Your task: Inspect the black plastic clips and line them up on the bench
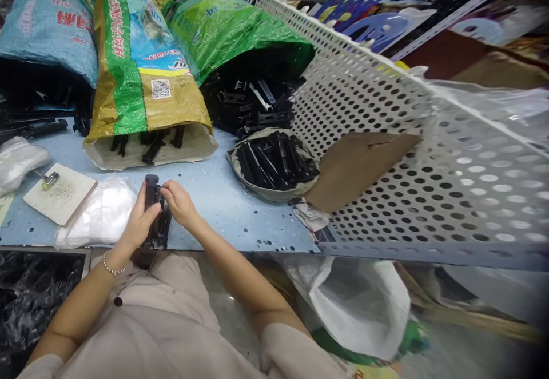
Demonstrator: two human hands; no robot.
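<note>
A black plastic part (162,223) is held between the person's two hands, above the near edge of the pale blue surface (223,219). The left grip (140,219) is closed around the part's left side, its thumb lying across the middle of the part from the left. A block-like end of the part stands clear beyond the left fingers, pointing away from the body, while the lower length runs down past the thumb towards the person's lap. The right grip (178,200) is narrow, with thumb and fingertips pinching the part's upper right side, just below that far end. So the part sits between the two grips, held by both, its long axis running roughly away from the body; whether it is one piece or several laid together cannot be told.

Left of the left grip, and near it, lies a stack of clear plastic bags (100,210), with a pale square board (60,193) beside it. Straight ahead of the hands is the open mouth of a yellow and green woven sack (171,113), black pieces showing inside. To the right, well apart from the right grip, a round fabric-lined container (278,191) holds many black pieces.
</note>
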